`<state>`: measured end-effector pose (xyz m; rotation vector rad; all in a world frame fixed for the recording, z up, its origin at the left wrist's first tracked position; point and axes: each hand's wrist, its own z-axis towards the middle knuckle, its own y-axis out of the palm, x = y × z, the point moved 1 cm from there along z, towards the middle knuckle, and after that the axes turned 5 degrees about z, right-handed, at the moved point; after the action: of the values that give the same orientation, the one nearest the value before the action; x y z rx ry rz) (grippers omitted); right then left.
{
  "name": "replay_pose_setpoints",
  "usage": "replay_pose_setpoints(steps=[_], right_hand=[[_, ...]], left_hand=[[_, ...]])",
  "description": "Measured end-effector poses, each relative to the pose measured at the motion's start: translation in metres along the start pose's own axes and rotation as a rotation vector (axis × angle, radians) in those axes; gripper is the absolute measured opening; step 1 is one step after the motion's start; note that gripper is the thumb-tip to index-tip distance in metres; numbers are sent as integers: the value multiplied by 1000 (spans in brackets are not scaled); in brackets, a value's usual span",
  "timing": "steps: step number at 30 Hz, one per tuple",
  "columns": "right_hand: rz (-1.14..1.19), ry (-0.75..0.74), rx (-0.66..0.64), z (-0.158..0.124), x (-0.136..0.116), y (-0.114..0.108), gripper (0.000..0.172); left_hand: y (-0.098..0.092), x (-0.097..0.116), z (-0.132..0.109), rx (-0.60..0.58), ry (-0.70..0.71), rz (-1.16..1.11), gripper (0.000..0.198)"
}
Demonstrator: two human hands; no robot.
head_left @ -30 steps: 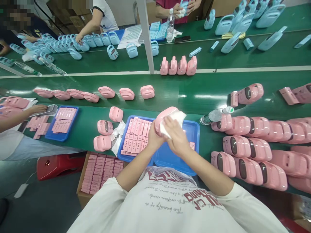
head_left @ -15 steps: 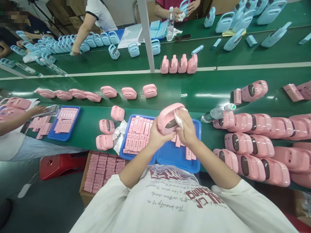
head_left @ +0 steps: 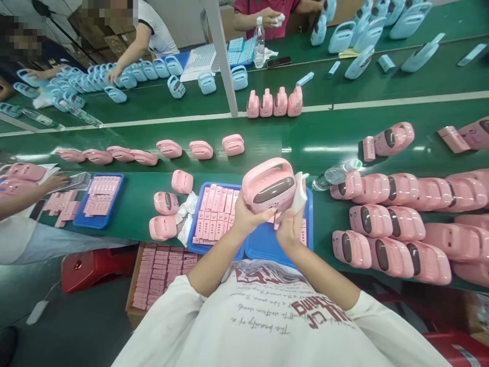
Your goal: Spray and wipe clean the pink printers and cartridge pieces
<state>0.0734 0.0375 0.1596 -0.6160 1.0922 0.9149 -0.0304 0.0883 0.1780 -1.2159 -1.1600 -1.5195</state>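
Observation:
A glossy pink plastic housing (head_left: 267, 186) with a carry handle and a dark oval window is held up in front of me. My left hand (head_left: 247, 216) is closed round its left end, thumb along the lower edge. My right hand (head_left: 291, 227) pinches a white cloth (head_left: 300, 193) against the housing's right end. Beneath my hands lies a blue tray (head_left: 267, 250) with rows of small pink parts (head_left: 214, 219), denser on its left side. Left of the tray, crumpled white wipes (head_left: 186, 216) touch a few pink housings (head_left: 163, 228).
Rows of pink housings (head_left: 389, 255) fill the right side, beside a lying water bottle (head_left: 336, 174). More stand along the green belt (head_left: 267, 148). A carton of pink parts (head_left: 164, 275) sits below at left. Co-workers handle blue housings (head_left: 139, 71) across; another person's arm (head_left: 34, 196) reaches in left.
The pink housing has turned so its dark window faces me more. My right hand has moved from the housing's upper side down to its right end with the cloth.

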Motion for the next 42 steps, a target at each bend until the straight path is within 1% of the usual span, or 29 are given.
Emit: replay_pose_setpoints(steps=[1, 3, 5, 6, 8, 9, 11, 14, 16, 17, 19, 21, 22, 23, 26, 28, 30, 31, 32, 33, 35, 36, 37, 39, 41, 42], right_hand=[[48, 64, -9, 6, -5, -2, 63], [101, 165, -71, 22, -11, -10, 61], [97, 223, -168, 42, -13, -19, 59], [85, 225, -215, 51, -13, -22, 59], [62, 174, -310, 69, -15, -26, 60], [46, 127, -369, 76, -16, -26, 60], [11, 9, -493, 89, -19, -25, 58], [3, -141, -675, 101, -24, -26, 56], [82, -135, -757, 103, -25, -31, 60], [115, -97, -770, 103, -25, -34, 60], [113, 15, -745, 101, -23, -41, 55], [29, 105, -736, 100, -22, -44, 56], [-20, 125, -763, 100, -23, -44, 57], [-69, 129, -803, 102, -24, -43, 55], [-311, 76, -934, 108, -33, -33, 40], [-554, 24, -993, 114, -39, -23, 36], [-738, -26, -1031, 120, -43, -16, 32], [-756, -36, -1046, 122, -45, -14, 29], [-711, -28, -1059, 124, -45, -14, 26], [-606, -3, -1065, 125, -45, -15, 25], [-284, 88, -1014, 126, -40, -22, 34], [-103, 143, -941, 126, -35, -27, 40], [70, 195, -825, 125, -30, -32, 45], [367, 284, -505, 121, -17, -42, 49], [573, 349, -194, 115, -5, -50, 51], [634, 366, -81, 111, 0, -53, 51]], left_hand=[[-1, 0, 0, -18, 0, 3, 65], [-5, 2, 0, -76, -23, 8, 63], [-8, 5, 0, -162, -86, 7, 59], [-9, 6, 0, -209, -130, 3, 57], [-10, 7, -1, -277, -214, -16, 55], [-10, 8, -1, -293, -250, -34, 55], [-10, 10, -1, -299, -308, -76, 55], [-12, 14, 1, -269, -380, -131, 54], [-14, 19, 2, -258, -418, -147, 52], [-16, 21, 3, -261, -428, -150, 52], [-21, 26, 3, -289, -433, -148, 51], [-25, 29, 4, -331, -434, -124, 53], [-27, 29, 3, -352, -442, -99, 54], [-29, 29, 3, -373, -454, -72, 55], [-28, 28, 2, -431, -501, -7, 57], [-23, 27, 1, -470, -533, 9, 56], [-17, 25, 0, -475, -561, 0, 56], [-14, 23, 0, -463, -578, -18, 56], [-12, 21, -1, -447, -598, -42, 55], [-9, 19, -2, -431, -626, -67, 54], [-7, 15, -3, -406, -707, -131, 54], [-6, 14, -4, -391, -754, -180, 55], [-5, 13, -3, -369, -798, -242, 56], [-5, 15, -2, -317, -856, -397, 60], [-4, 19, 0, -279, -864, -534, 63], [-4, 21, 2, -265, -862, -579, 63]])
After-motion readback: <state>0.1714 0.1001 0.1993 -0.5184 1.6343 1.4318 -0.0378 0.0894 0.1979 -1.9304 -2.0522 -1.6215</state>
